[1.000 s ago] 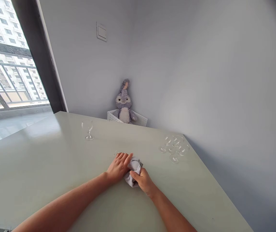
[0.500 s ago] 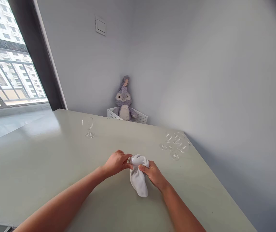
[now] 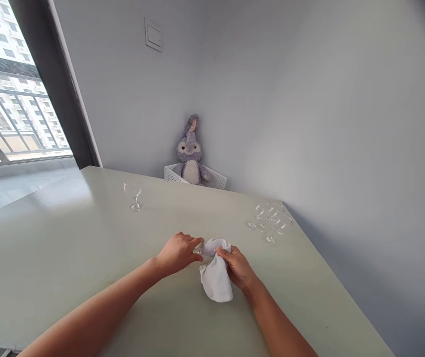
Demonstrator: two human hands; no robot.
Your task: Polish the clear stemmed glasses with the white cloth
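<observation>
A clear stemmed glass lies sideways between my hands, its bowl partly wrapped in a white cloth. My left hand has its thumb and fingers around the foot and stem end of this glass. From the right, my right hand grips the cloth around the bowl, with the thumb on top. The loose part of the cloth hangs down toward the table. Another stemmed glass stands upright, farther back on the left.
Several clear stemmed glasses stand close together near the table's right edge. Behind the pale table, a plush toy sits in a white perforated basket at the wall corner. A window is at the left.
My right thumb has moved up over the bowl, and the hanging cloth has shifted and spread. My left fingers have loosened slightly around the glass's foot end. The view has moved slightly.
</observation>
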